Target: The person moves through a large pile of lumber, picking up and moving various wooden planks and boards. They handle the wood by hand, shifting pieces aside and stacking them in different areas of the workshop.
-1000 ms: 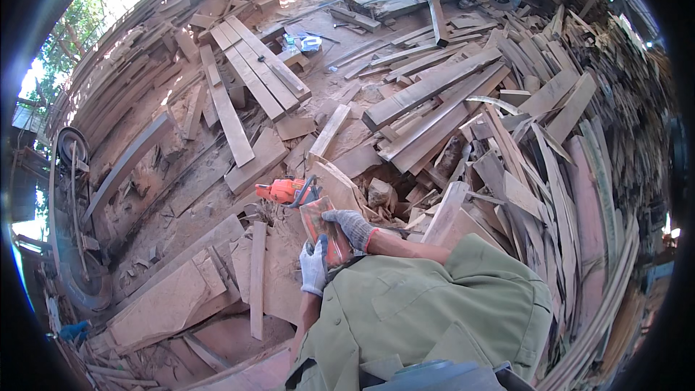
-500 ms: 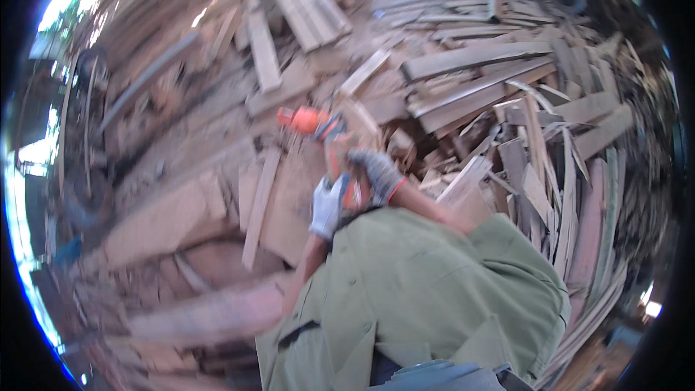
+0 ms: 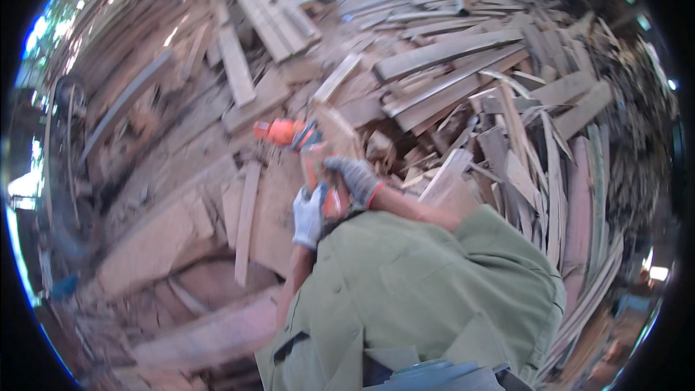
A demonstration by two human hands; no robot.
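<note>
An orange-and-grey tool (image 3: 280,132), which looks like a hand-held power tool, lies slantwise in front of my body. Its bright orange end points away to the left, and its exact kind is blurred. Around its near part closes my left hand (image 3: 309,216), in a pale work glove. My right hand (image 3: 355,180), wearing a grey glove with a red cuff, grips the tool's other side a little higher up. The gloves cover part of the tool's body.
Behind the tool stands a light wooden block (image 3: 340,132). Long boards (image 3: 449,56) and thin offcuts pile up on the right. A thick timber (image 3: 156,246) lies at the left, beside a narrow slat (image 3: 247,221). Stacked planks (image 3: 271,11) rest farther back.
The view has shifted, so the scene, hands and tool all appear farther left. Both hands keep their hold on the tool.
</note>
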